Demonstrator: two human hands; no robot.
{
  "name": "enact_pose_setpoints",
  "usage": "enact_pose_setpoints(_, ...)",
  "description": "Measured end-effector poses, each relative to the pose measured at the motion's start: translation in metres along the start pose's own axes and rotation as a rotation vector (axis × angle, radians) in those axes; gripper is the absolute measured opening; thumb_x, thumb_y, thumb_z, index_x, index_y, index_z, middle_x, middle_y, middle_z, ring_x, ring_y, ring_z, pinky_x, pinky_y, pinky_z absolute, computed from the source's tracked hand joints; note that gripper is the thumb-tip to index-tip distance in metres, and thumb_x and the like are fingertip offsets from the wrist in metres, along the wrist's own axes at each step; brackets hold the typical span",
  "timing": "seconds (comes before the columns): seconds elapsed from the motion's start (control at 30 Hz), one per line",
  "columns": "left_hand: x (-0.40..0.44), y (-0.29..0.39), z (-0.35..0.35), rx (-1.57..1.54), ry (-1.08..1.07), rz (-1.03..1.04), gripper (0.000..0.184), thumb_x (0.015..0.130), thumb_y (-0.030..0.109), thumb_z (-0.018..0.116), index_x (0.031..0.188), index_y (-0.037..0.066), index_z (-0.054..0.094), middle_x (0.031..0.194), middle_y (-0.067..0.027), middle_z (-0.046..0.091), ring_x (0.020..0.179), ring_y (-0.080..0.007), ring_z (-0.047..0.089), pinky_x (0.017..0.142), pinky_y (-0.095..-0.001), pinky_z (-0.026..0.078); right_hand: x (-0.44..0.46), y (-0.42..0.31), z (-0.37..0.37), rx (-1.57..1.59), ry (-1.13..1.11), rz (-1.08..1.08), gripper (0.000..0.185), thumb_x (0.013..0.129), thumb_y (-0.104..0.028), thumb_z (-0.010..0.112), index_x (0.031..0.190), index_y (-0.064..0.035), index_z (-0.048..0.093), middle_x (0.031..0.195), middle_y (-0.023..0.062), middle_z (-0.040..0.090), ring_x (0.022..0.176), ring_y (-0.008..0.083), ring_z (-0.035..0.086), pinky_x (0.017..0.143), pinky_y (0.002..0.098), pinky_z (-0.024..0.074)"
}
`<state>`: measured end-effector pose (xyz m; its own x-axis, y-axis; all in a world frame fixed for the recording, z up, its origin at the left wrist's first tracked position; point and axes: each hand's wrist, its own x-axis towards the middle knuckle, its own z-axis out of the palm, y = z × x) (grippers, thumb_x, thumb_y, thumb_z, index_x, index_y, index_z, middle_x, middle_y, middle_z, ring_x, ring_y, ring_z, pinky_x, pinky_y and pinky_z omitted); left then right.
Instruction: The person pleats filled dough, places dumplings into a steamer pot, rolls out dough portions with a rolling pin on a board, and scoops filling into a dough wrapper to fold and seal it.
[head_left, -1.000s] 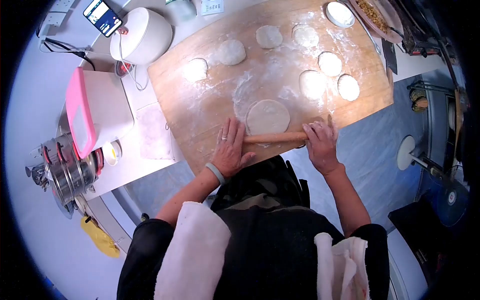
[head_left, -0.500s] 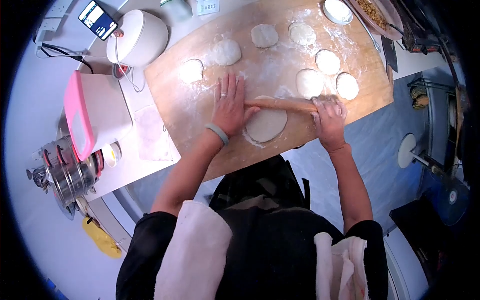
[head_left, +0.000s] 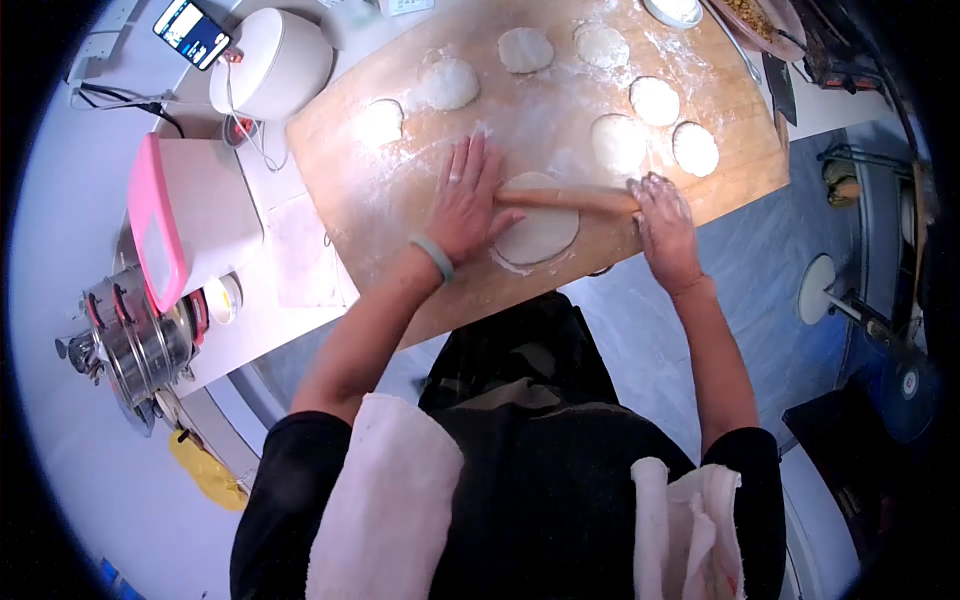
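Since a second ago, the rolling pin (head_left: 570, 200) has gone from the near edge of the large dough round (head_left: 538, 240) onto its far part, lying crosswise there. The left hand (head_left: 468, 207) lies over the pin's left end, fingers straight and uncurled; the right hand (head_left: 666, 228) covers the other end, though whether it grips cannot be told. Beyond, on the wooden board (head_left: 380, 215), sit seven smaller dough pieces (head_left: 619, 143), and past them a white bowl (head_left: 673, 22).
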<state>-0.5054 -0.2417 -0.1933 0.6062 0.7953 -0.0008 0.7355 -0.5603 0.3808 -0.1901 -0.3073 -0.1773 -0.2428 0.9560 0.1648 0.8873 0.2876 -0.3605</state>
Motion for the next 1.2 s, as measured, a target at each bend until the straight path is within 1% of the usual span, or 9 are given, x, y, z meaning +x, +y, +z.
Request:
enact_pose_setpoints(0.17,-0.037,0.026,0.002,-0.112,-0.063,0.024,0.087,0.082,0.044,0.065,0.142,-0.008,0.03,0.151,-0.0313,0.022,0.142,-0.0464,0.018,0.116,-0.0522,0.017,-0.022,-0.005,0.001,0.048,-0.007,-0.005,0.037,0.083,-0.003,0.059,0.12,-0.0028,0.058,0.115,0.0175,0.059,0.112,0.0361,0.054,0.099,0.0457,0.0415)
enact_pose_setpoints(0.37,-0.09,0.065,-0.001,-0.195,-0.089,-0.093,0.087,0.085,0.045,0.062,0.143,-0.008,0.027,0.151,-0.0309,0.022,0.142,-0.0453,0.018,0.116,-0.0513,0.017,-0.04,-0.011,-0.007,0.126,-0.05,-0.02,0.032,0.082,-0.001,0.059,0.114,-0.003,0.057,0.106,0.016,0.058,0.101,0.0356,0.055,0.088,0.0452,0.044)
enact_pose_setpoints(0.5,-0.101,0.069,0.007,-0.084,-0.12,-0.13,0.089,0.085,0.046,0.062,0.145,-0.007,0.024,0.152,-0.0284,0.022,0.144,-0.0426,0.017,0.115,-0.056,0.015,-0.034,-0.002,-0.012,0.131,-0.101,-0.086,0.031,0.082,0.0,0.059,0.112,-0.0028,0.057,0.108,0.016,0.057,0.103,0.0355,0.054,0.09,0.0454,0.0432)
enact_pose_setpoints(0.6,-0.102,0.07,0.01,-0.147,-0.15,-0.199,0.089,0.085,0.046,0.062,0.145,-0.007,0.024,0.152,-0.0277,0.023,0.144,-0.0415,0.018,0.115,-0.058,0.013,-0.028,0.001,-0.01,0.122,-0.135,-0.132,0.032,0.082,0.0,0.059,0.113,-0.0025,0.056,0.108,0.0156,0.057,0.103,0.0354,0.054,0.092,0.0458,0.0423)
enact_pose_setpoints(0.8,-0.083,0.056,0.012,-0.121,-0.077,-0.247,0.089,0.084,0.045,0.063,0.144,-0.008,0.025,0.151,-0.0285,0.025,0.142,-0.0425,0.02,0.115,-0.0558,0.014,0.0,0.0,-0.008,0.113,-0.158,-0.163,0.036,0.081,-0.002,0.06,0.117,-0.0028,0.056,0.108,0.0149,0.057,0.102,0.0352,0.054,0.093,0.0457,0.0416)
enact_pose_setpoints(0.9,-0.074,0.052,0.005,-0.099,-0.097,-0.225,0.094,0.086,0.053,0.058,0.147,-0.008,0.019,0.152,-0.0306,0.019,0.143,-0.0442,0.016,0.117,-0.0533,0.011,0.003,0.0,-0.008,0.101,-0.145,-0.144,0.036,0.081,-0.004,0.06,0.117,-0.0035,0.057,0.105,0.0138,0.057,0.098,0.0343,0.054,0.09,0.0451,0.0421)
enact_pose_setpoints(1.0,-0.102,0.065,0.009,-0.149,-0.16,-0.189,0.093,0.087,0.054,0.056,0.146,-0.008,0.02,0.151,-0.0307,0.021,0.143,-0.0446,0.017,0.116,-0.0541,0.012,-0.006,-0.004,-0.011,0.094,-0.164,-0.136,0.035,0.081,-0.004,0.06,0.116,-0.0041,0.059,0.103,0.0129,0.056,0.095,0.0329,0.054,0.086,0.0436,0.0425)
enact_pose_setpoints(1.1,-0.118,0.078,0.011,-0.15,-0.169,-0.159,0.093,0.081,0.043,0.067,0.145,-0.008,0.022,0.15,-0.0285,0.026,0.141,-0.0429,0.022,0.115,-0.0555,0.016,-0.017,-0.006,-0.014,0.112,-0.149,-0.154,0.034,0.08,-0.003,0.06,0.115,-0.0044,0.06,0.101,0.0125,0.056,0.093,0.0318,0.054,0.084,0.0424,0.0424)
enact_pose_setpoints(1.2,-0.116,0.077,0.013,-0.142,-0.175,-0.149,0.092,0.082,0.043,0.066,0.145,-0.008,0.022,0.15,-0.0292,0.025,0.141,-0.043,0.021,0.115,-0.0555,0.016,-0.014,-0.005,-0.014,0.092,-0.115,-0.18,0.036,0.079,-0.003,0.061,0.115,-0.0046,0.06,0.101,0.0122,0.057,0.093,0.0312,0.054,0.084,0.0423,0.0427)
